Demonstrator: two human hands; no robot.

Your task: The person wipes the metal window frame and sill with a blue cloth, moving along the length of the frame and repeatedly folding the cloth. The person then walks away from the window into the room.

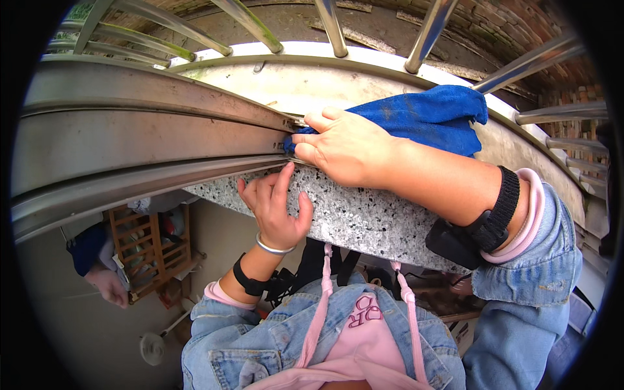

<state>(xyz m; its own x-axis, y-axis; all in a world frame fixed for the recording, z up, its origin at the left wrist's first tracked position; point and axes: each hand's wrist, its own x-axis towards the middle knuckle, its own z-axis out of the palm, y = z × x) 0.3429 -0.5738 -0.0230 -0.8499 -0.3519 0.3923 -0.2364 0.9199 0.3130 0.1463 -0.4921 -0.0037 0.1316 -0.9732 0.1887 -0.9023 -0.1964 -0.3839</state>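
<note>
A blue cloth [422,117] trails to the right from beneath my right hand [344,146]. With its fingers closed on the cloth, that hand presses a bunched end of it against the end of the metal window frame [156,140]. My left hand [276,205] is held lower, over the edge of the speckled stone sill [364,214]. Its fingers are apart and hold nothing; the index fingertip is close to the frame's lower rail, and I cannot tell whether it touches.
Shiny metal bars [331,29] rise along the pale outer ledge [292,75], with a brick wall [500,45] beyond. Below left, inside, stand a wooden rack [153,250] and a white round object [152,349].
</note>
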